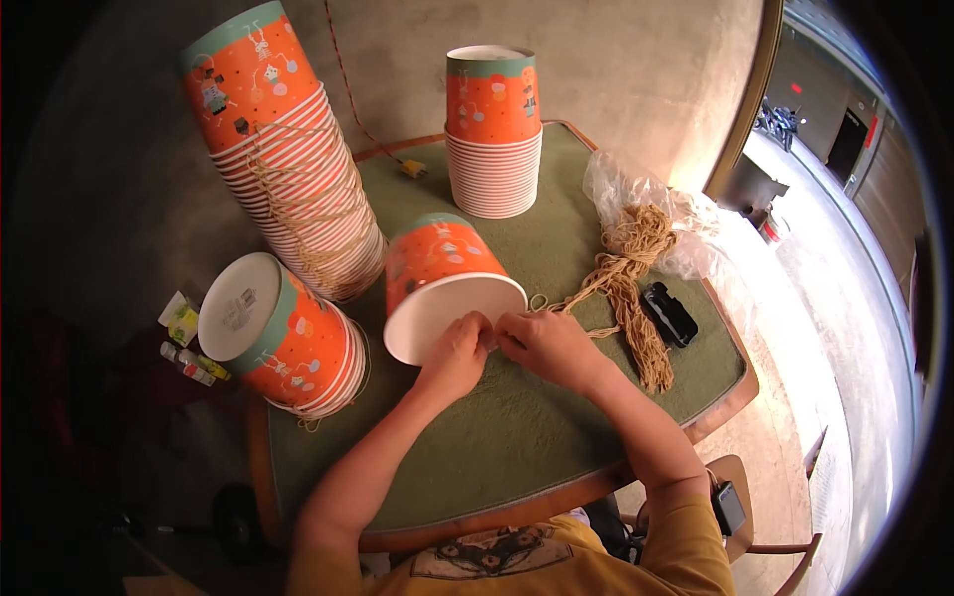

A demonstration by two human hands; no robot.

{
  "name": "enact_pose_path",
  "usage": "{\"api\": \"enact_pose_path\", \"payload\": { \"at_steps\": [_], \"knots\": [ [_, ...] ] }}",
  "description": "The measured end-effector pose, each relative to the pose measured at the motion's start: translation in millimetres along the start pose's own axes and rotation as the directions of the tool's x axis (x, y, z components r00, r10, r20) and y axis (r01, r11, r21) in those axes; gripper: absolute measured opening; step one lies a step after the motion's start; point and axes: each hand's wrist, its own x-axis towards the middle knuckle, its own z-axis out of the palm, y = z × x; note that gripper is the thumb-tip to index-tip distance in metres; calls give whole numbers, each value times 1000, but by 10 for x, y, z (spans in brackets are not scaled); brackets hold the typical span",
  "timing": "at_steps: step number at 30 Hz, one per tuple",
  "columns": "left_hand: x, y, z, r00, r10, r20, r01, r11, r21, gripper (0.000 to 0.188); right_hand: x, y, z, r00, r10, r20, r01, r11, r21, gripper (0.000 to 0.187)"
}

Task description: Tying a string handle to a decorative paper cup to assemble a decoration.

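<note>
Right now my fingertips are pinched together at the rim of the tipped paper bucket (pixel 442 288): the left hand (pixel 457 356) presses its thumb and fingers against the white edge, and the right hand (pixel 549 348) meets it from 3 o'clock, fingers closed on what looks like a thin strand of twine (pixel 556 304), though the strand itself is too fine for me to be sure it is gripped. That bucket lies on its side at the centre of the green table (pixel 517 437), mouth toward me, resting only on its curved wall. My worry is that any pull to 3 o'clock could roll it, or crease the soft rim where both hands bear on it. The strand runs out toward 2 o'clock to a loose bundle of cord (pixel 631 273) half on a crinkled plastic bag (pixel 636 194); a tug could drag the bundle and tangle it, or nudge the small black tool (pixel 669 313) lying just beside it. At 9 o'clock a short stack of buckets (pixel 283 338) lies on its side near the table edge, and at 11 o'clock a tall tied stack (pixel 293 179) leans; a bump from my left elbow might topple either. An upright stack (pixel 494 129) stands at 12 o'clock, well apart.
</note>
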Motion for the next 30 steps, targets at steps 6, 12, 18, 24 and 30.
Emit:
{"api": "enact_pose_path", "payload": {
  "at_steps": [6, 12, 18, 24, 30],
  "knots": [
    [-257, 211, 17, 1000, 19, 2, -19, 978, 206, 13, -21, 40, 87, 998, -16, -63, 17, 1000, 21, 17],
    [-195, 169, -21, 997, -72, -5, 72, 983, 169, 15, 18, 21, 68, 999, 41, 4, -40, 960, 278, 21],
    [-190, 68, -82, 986, -161, 49, 167, 977, -133, 9, 28, -79, -24, 950, 190, 248, -300, 773, 559, 22],
    [-181, 72, -139, 988, -118, 103, 120, 993, -14, 14, 32, 13, 85, 942, 181, 283, -331, 649, 685, 22],
    [-185, 152, -192, 961, -193, 200, 221, 967, -127, 17, 17, -22, 213, 983, 174, 52, -174, 828, 533, 17]
  ]
}}
